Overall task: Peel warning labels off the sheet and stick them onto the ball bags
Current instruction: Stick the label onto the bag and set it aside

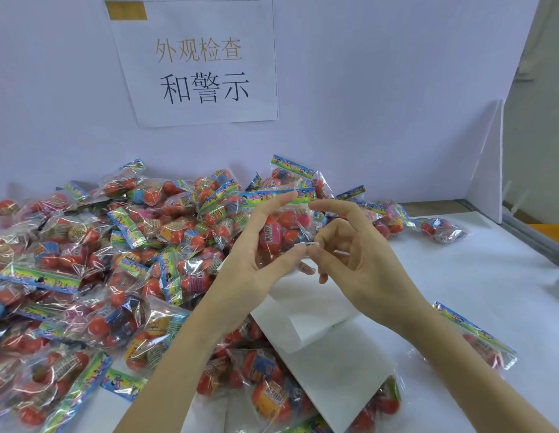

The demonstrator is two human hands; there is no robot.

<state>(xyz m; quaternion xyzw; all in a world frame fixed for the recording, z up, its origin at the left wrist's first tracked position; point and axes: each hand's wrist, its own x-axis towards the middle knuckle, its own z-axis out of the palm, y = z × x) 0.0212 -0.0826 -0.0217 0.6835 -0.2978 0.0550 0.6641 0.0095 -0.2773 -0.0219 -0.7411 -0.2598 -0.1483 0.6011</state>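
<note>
The left hand is cradling a clear ball bag from behind, fingers curled round it and thumb lying across its front, lifting it just above the white label sheet on the table. The right hand is pinching a small white warning label between thumb and a fingertip, its index finger arching free over the bag's printed header. The label is touching the bag's lower right face, directly above the sheet.

Judging from this, the sticking step is under way. To do it well, the left hand should be pulling the film taut over a ball so the label is meeting a smooth patch, not a wrinkle. One edge ought to go down first, then the thumb sweeping across to press out air. To the left of the sheet, the heap of bags is waiting; a few bags are lying to its right.
</note>
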